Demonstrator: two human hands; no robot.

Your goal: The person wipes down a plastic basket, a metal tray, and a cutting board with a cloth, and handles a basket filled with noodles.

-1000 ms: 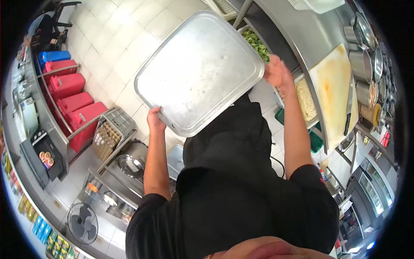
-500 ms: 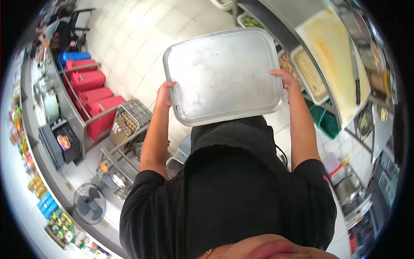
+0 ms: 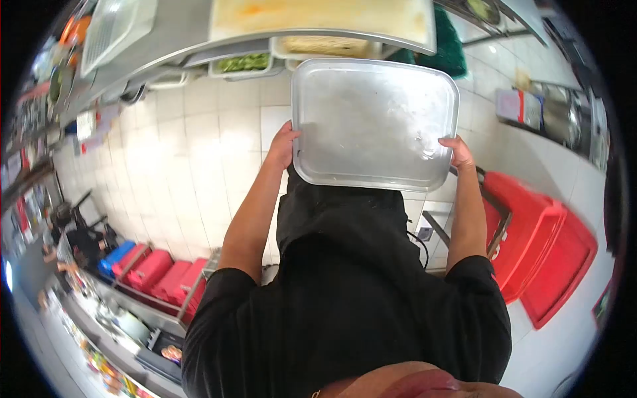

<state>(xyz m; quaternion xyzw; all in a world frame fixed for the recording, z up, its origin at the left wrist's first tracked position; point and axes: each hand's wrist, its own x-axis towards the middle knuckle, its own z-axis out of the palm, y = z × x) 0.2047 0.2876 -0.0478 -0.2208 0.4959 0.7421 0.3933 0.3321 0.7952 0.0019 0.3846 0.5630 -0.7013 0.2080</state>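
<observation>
A large silver metal tray (image 3: 371, 126) with rounded corners and a raised rim is held out in front of my body. My left hand (image 3: 285, 144) grips its left edge, thumb over the rim and fingers out of sight underneath. On the opposite edge, my right hand (image 3: 458, 151) has the same kind of hold, its thumb on the upper surface. Nothing lies on the tray; a few dull marks and shiny patches show on the metal. Just past its far edge is a worktable with a stained white cutting board (image 3: 318, 18).
Under the worktable sit a bin of green vegetables (image 3: 244, 64) and a container of pale yellow food (image 3: 325, 46). Red plastic bins (image 3: 537, 239) stand close on my right. More red bins (image 3: 149, 270) line the lower left. Pale tiled floor (image 3: 192, 146) stretches left.
My body has turned to the right, so the worktable now lies straight ahead instead of at the right. Both hands have kept hold of the tray. Red bins have come into view on the right.
</observation>
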